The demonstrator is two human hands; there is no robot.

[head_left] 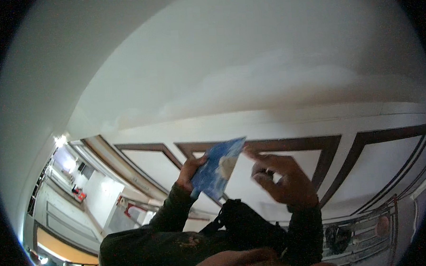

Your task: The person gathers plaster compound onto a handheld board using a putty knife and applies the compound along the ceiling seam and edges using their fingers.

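My left hand (190, 171) is raised in front of me and grips a flat blue card or thin packet (218, 168) with a pale patch on it, holding it by its left edge and tilted. My right hand (282, 176) is just right of it with the fingers loosely curled and apart. Its fingertips reach toward the card's upper right corner, and motion blur hides whether they touch. Both forearms wear dark sleeves.
A black bag with a strap (248, 224) hangs between my forearms. Behind the hands is a white wall with dark brown framed panels (328, 151) under a white ceiling. At the left a lit corridor (72, 182) runs away. A railing (364, 228) is at lower right.
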